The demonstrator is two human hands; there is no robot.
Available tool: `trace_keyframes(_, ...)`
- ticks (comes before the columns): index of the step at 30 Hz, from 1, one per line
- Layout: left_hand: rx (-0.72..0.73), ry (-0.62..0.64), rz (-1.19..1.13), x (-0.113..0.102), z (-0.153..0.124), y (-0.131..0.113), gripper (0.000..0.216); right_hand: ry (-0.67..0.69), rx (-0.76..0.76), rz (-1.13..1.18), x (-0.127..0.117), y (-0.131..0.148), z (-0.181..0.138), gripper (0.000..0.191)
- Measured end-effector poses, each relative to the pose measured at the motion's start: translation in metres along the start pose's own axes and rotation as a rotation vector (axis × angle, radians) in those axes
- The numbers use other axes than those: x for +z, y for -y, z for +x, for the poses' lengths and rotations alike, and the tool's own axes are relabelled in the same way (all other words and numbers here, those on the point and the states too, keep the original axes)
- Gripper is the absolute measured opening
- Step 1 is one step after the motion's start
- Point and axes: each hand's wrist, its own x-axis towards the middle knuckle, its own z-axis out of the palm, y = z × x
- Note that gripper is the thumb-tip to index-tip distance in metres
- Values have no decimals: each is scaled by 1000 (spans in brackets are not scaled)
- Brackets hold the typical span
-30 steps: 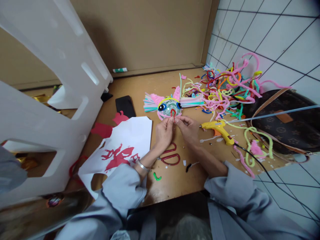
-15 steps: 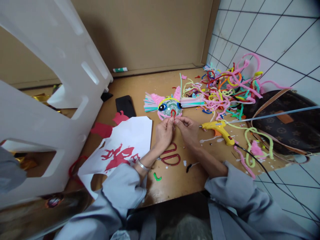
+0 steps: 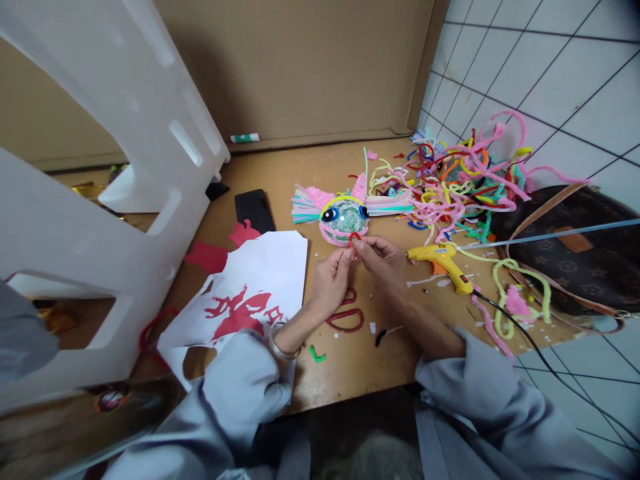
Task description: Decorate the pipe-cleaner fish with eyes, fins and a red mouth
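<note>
Between my fingertips is a small loop of red pipe cleaner [image 3: 355, 237]. My left hand [image 3: 331, 277] pinches it from the left and my right hand [image 3: 384, 264] from the right. Just beyond it lies a round clear craft piece [image 3: 346, 221] with big black-and-blue eyes, pink pointed ears, a yellow band and a pink rim. Bundles of pastel strips [image 3: 306, 205] stick out at its sides. Below my hands rest red-handled scissors [image 3: 346, 320], partly hidden by my left hand. A yellow hot glue gun [image 3: 444, 261] lies right of my right hand.
A tangled heap of colourful pipe cleaners [image 3: 465, 183] fills the back right, beside a brown handbag [image 3: 565, 247]. On the left are white paper [image 3: 280, 267] with red cut-outs, a black phone [image 3: 255, 210] and a white plastic frame [image 3: 150, 133]. The glue gun's cord [image 3: 530, 340] trails right.
Both hands, with the red loop, have drawn slightly back from the craft piece toward me. The loop no longer overlaps the middle of its face. The camera view has shifted a little.
</note>
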Motion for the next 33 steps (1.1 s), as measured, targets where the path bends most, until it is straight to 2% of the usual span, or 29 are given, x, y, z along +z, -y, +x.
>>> trace_keyframes(10,-10,58,-26,1,-2,-1,51,-30,-1,-17,0,-2,2,31)
trace_keyframes(19,28,105,5,1,-2,-5,44,-66,-13,52,0,-7,3,25)
trace_keyframes(27,12,90,16,1,-2,-5,46,-79,29,36,1,-5,4,27)
trace_keyframes(33,-2,45,13,-2,-2,-4,46,-14,5,-24,0,-2,3,27)
